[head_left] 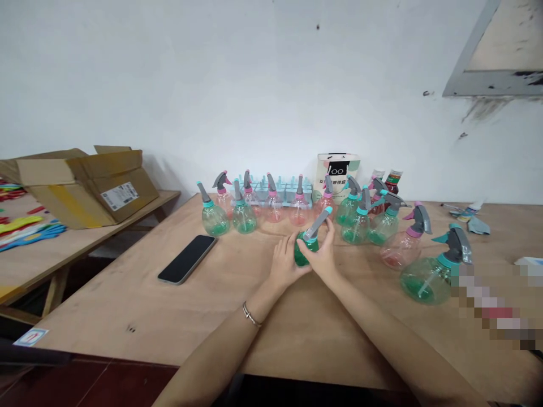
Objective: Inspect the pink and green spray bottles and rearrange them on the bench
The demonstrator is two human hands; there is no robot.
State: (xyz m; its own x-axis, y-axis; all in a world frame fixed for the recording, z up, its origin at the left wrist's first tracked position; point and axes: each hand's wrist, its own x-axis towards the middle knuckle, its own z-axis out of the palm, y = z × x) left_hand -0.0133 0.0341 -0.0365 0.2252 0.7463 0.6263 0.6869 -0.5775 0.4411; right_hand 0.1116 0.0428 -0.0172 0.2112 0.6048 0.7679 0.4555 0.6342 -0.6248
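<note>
A small green spray bottle with a grey trigger head and teal collar stands on the wooden table, held between both hands. My left hand wraps around its left side. My right hand grips its right side near the collar, fingers curled. Behind it runs a row of several green and pink spray bottles.
A black phone lies to the left. A large green spray bottle and a pink one lie at the right. A white carton and a blue tray stand by the wall. A cardboard box sits on the left table.
</note>
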